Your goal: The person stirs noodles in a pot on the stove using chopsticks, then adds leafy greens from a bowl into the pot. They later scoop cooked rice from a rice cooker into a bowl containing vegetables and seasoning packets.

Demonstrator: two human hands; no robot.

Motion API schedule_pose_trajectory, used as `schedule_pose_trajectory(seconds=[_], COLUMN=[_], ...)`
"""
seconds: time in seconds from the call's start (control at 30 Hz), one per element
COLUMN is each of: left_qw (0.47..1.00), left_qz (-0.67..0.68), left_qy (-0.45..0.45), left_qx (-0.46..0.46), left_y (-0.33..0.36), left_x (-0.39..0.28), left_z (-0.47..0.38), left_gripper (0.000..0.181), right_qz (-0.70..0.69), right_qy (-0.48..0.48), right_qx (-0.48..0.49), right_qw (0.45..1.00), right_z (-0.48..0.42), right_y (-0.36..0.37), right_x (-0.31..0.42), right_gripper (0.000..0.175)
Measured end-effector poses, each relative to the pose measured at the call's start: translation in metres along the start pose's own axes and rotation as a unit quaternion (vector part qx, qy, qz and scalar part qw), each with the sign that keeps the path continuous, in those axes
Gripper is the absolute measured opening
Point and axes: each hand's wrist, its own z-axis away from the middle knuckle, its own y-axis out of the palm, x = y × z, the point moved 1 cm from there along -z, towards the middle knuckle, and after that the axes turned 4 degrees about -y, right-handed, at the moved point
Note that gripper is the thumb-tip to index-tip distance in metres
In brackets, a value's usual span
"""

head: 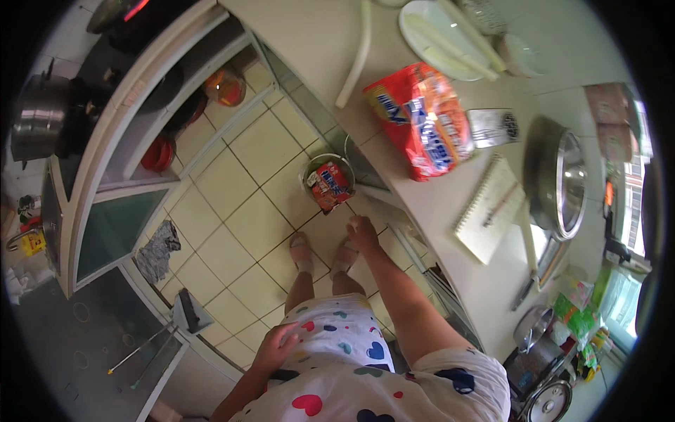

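Note:
My right hand (362, 232) reaches down over the tiled floor, a little below a small round bin (304, 182). Its fingers are curled; whether something small is between them I cannot tell. A red food packet (330, 184) lies in the mouth of the bin. My left hand (278, 343) is beside my patterned shorts, fingers apart, with nothing in it. On the counter (390, 198) to the right stands a large red plastic food bag (424, 121). Near it are a white plate (414, 26) with pale green stalks and a spiral notepad (490, 211) with a pen on it.
A steel basin (561, 184) stands against the wall side of the counter, with a knife (523, 295) below it. Open-fronted shelving and a steel pot (39, 118) are at the left. A grey cloth (159, 250) and a dustpan (192, 312) are by the lower left cabinets.

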Motion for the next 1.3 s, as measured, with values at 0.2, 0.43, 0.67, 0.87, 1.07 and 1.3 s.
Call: schedule_pose_trajectory(seconds=[0.2,0.43,0.67,0.87,1.07,1.3], left_qw=[0.991,0.987,0.988,0.993,0.994,0.957], left_qz=[-0.047,-0.013,-0.024,0.032,0.045,0.115], left_qy=[-0.096,-0.148,-0.151,-0.109,-0.055,0.135], left_qx=[-0.079,-0.059,-0.036,0.038,0.088,0.231], left_y=[-0.009,-0.013,-0.005,-0.020,-0.022,-0.006], left_x=[0.058,0.072,0.045,-0.007,-0.048,-0.135], left_z=[-0.032,-0.045,-0.018,-0.020,-0.044,-0.004], left_gripper=[0.035,0.034,0.038,0.037,0.039,0.040], right_qz=[-0.036,-0.263,0.029,0.047,0.031,-0.205], right_qy=[-0.049,-0.026,0.026,0.087,0.111,-0.031], right_qx=[-0.083,0.083,0.056,-0.026,0.002,0.003], right_qw=[0.995,0.961,0.998,0.995,0.993,0.978], right_z=[-0.150,-0.184,-0.134,-0.171,-0.149,0.011], right_y=[0.103,0.140,0.096,0.127,0.122,-0.037], right_x=[-0.087,-0.172,-0.075,-0.100,-0.093,0.101], right_gripper=[0.023,0.031,0.040,0.067,0.053,0.041])
